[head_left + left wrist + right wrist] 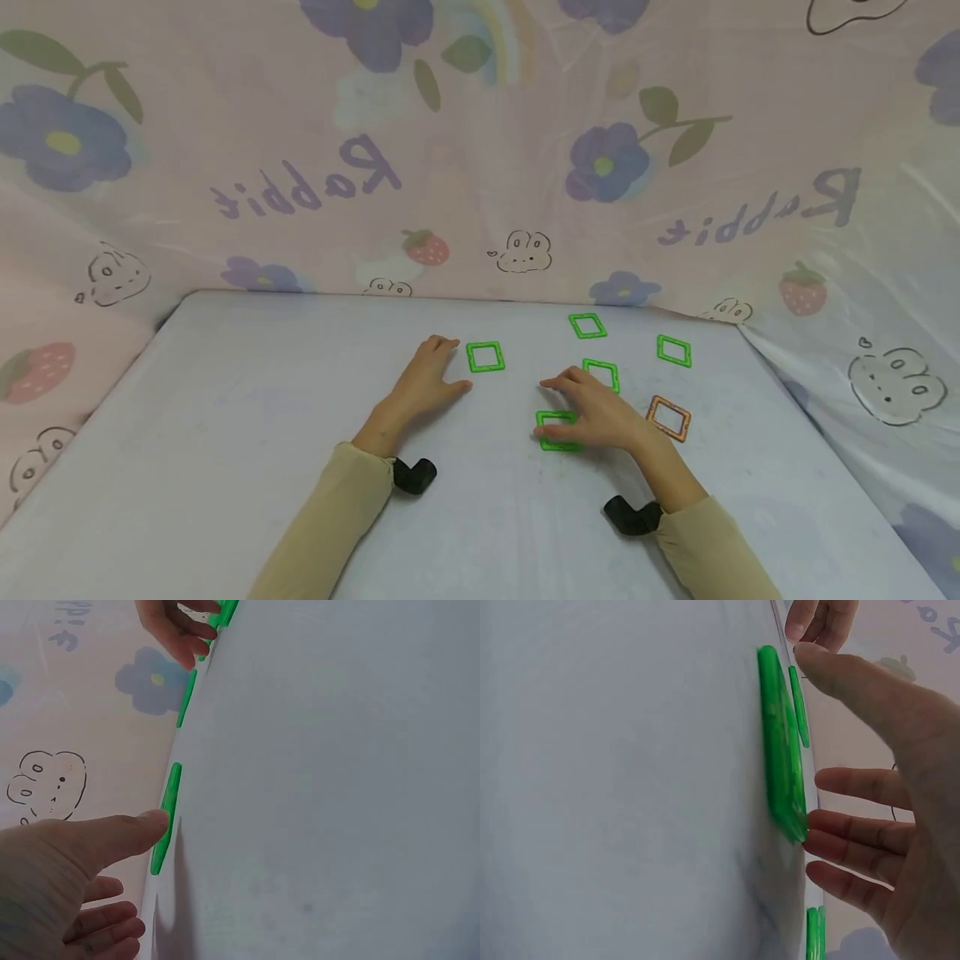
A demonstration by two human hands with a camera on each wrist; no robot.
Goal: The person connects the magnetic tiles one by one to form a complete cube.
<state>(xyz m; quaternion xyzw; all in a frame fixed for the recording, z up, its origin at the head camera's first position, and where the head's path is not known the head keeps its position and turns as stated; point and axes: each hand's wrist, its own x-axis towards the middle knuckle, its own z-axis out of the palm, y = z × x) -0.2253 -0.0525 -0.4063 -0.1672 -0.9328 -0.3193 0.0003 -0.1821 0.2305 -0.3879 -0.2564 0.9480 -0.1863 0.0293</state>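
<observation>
My left hand [423,379] reaches over the table with thumb and fingers spread and nothing between them. Just beyond its fingertips lies a green square frame [470,358], and in the left wrist view the thumb overlaps that frame [174,791]. My right hand [600,412] hovers at a second green square frame [558,447], its thumb across the frame's opening. In the right wrist view this green frame [771,735] stands out beside loosely bent fingers; contact cannot be made out. Partly behind the right hand is another green frame [613,377].
Farther back on the white table [225,433] lie a green frame [588,336] and, toward the right edge, one more green frame [674,363]. An orange square frame [677,436] is beside the right wrist. A printed cloth [465,183] hangs around the table's back and sides.
</observation>
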